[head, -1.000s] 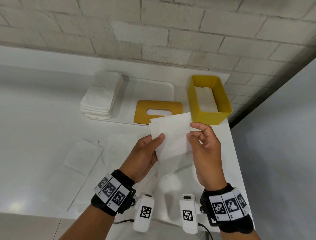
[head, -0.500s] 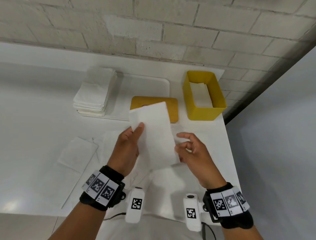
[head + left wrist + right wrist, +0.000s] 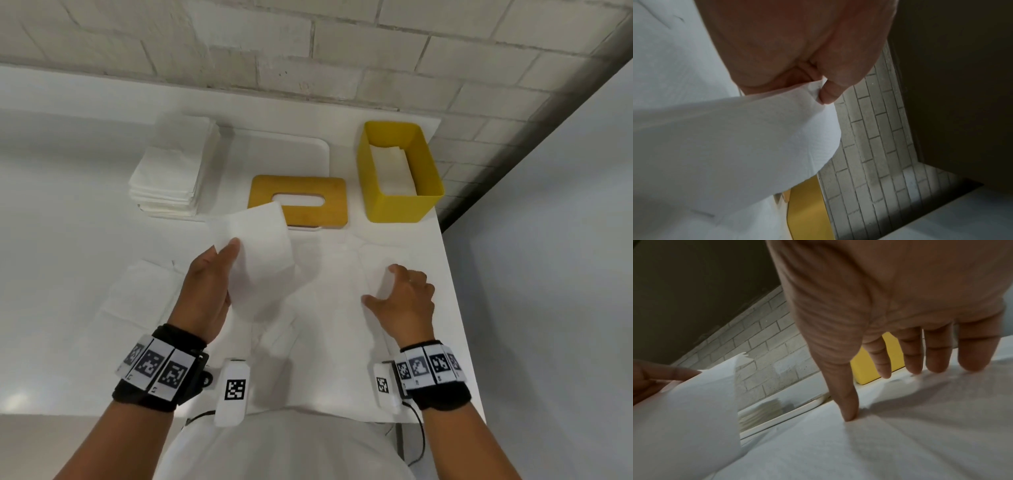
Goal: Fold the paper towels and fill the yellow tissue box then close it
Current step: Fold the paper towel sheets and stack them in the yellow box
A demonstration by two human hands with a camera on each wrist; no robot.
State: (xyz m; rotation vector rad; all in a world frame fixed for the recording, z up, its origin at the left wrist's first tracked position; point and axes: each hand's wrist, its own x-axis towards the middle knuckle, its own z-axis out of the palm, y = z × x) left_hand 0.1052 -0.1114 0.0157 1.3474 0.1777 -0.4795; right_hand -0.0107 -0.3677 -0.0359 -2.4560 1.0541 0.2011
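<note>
The left hand (image 3: 205, 291) pinches a limp white folded paper towel (image 3: 255, 253) by its edge — feather-light, easily creased. At three o'clock, the right hand (image 3: 404, 301) presses spread fingers on flat sheets on the worktop.

A wall of pale grey painted brick (image 3: 342, 51) with darker mortar lines runs behind a glossy white tabletop (image 3: 61, 240). To the right a plain light grey-blue wall (image 3: 555, 274) meets the brick at a dark shadowed corner seam (image 3: 534, 116). Soft glare marks the tabletop's near left edge.
</note>
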